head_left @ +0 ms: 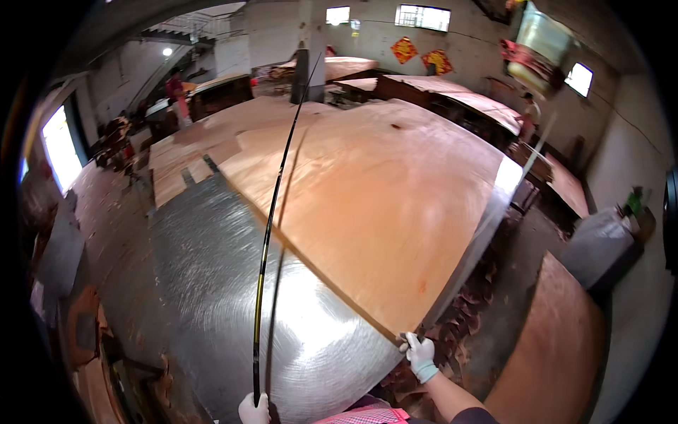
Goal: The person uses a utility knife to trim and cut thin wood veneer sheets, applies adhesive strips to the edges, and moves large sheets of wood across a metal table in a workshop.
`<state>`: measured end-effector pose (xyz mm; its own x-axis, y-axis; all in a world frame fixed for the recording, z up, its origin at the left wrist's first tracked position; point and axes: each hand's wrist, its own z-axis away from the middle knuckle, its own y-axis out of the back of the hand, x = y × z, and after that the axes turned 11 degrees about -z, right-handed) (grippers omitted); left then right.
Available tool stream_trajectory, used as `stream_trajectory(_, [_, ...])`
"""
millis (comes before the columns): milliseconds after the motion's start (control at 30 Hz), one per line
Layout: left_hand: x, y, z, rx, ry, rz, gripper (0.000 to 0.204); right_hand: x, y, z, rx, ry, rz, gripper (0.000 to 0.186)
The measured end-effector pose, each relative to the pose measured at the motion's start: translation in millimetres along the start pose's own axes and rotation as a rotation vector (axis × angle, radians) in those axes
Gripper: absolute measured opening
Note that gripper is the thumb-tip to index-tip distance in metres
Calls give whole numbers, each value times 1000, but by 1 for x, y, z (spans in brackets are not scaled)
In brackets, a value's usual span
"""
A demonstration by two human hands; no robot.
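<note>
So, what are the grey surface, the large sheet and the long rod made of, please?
Grey surface: apparently metal, bare and shiny, with swirling scratches and bright glare.
Large sheet: probably wood veneer, smooth, orange-brown, with faint streaky grain.
Long rod: glossy black with yellow markings; perhaps fibreglass or coated metal, I cannot tell.

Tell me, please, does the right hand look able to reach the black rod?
Probably yes: the right hand is at the near corner of the wood sheet, with seemingly only the metal surface between it and the black rod.
</note>
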<state>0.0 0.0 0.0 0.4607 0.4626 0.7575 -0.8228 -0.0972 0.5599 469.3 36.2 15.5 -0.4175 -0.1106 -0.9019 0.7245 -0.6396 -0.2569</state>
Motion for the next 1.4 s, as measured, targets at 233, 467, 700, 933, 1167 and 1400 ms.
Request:
stream_trajectory(233, [40,30,-7,-287,-99,-34,27,13,163,132,449,28,89,26])
stream_trajectory(467, [6,31,6,-524,-38,16,39,-9,303,236,808,148,-15,20])
stream_trajectory(700, [-71,89,30,-569,-25,-190,45,56,341,363,856,134,-3,15])
stream_trajectory(933, [-143,171,47,-540,-21,-306,48,220,324,494,970,-70,-84,13])
stream_trajectory(1167, [-220,257,69,-515,-106,-457,49,354,311,605,1112,-496,-73,13])
stream_trajectory(1400, [-258,321,91,-380,-339,-725,52,396,332,642,1419,-756,6,12])
